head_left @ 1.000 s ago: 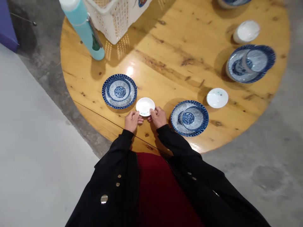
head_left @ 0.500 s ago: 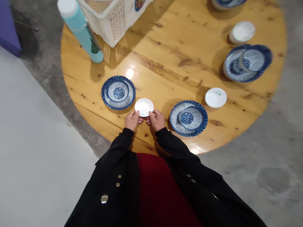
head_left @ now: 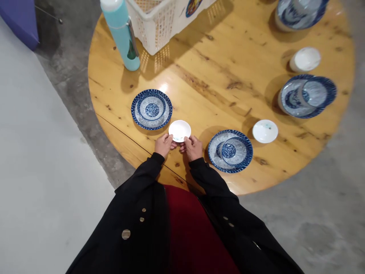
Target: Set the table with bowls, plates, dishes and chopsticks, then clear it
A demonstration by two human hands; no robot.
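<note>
A small white bowl (head_left: 179, 130) is pinched by its near rim between my two hands, close to the table's front edge. My left hand (head_left: 164, 145) has its thumb on the left of the rim, fingers curled beneath. On the right side my right hand (head_left: 193, 147) grips it the same way. Whether the bowl touches the table I cannot tell. Just beyond it to the left, a blue-patterned plate (head_left: 135, 116) carries a matching bowl (head_left: 152, 110). To the right of my hands lies another such plate (head_left: 213, 154) with a bowl (head_left: 235, 151) tilted on it.
Another white bowl (head_left: 265, 131) sits farther right, with a white cup or bowl (head_left: 307, 59) beyond. Stacked blue dishes (head_left: 309, 95) stand near the right edge, more (head_left: 302, 13) at the back. A turquoise flask (head_left: 121, 36) and white plastic basket (head_left: 159, 30) occupy the round wooden table's (head_left: 205, 91) far left.
The camera view has shifted, so the table and dishes appear farther right. Both hands keep hold of the white bowl, with little visible movement relative to the plates.
</note>
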